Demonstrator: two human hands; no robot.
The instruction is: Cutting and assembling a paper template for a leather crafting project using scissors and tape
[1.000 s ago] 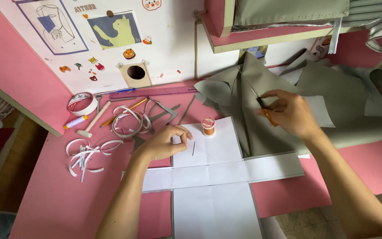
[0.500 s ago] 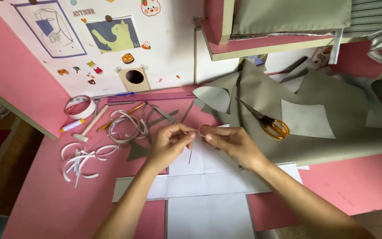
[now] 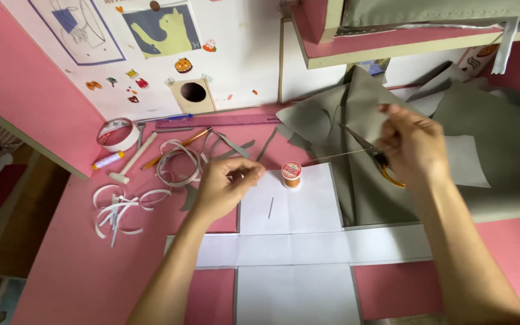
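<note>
Thin thread [image 3: 332, 155] stretches limp and light between left hand [image 3: 227, 186] and right hand [image 3: 413, 144], fingers seemingly pinched on each end.

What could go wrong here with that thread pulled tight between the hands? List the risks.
1. The orange spool stands free on the white paper under the taut thread; a tug might tip or roll it.
2. The scissors lie right beneath the right hand, so the thread could snag on the blades.
3. The thin needle lies loose on the paper near the left hand and could get brushed off or prick a finger.
</note>
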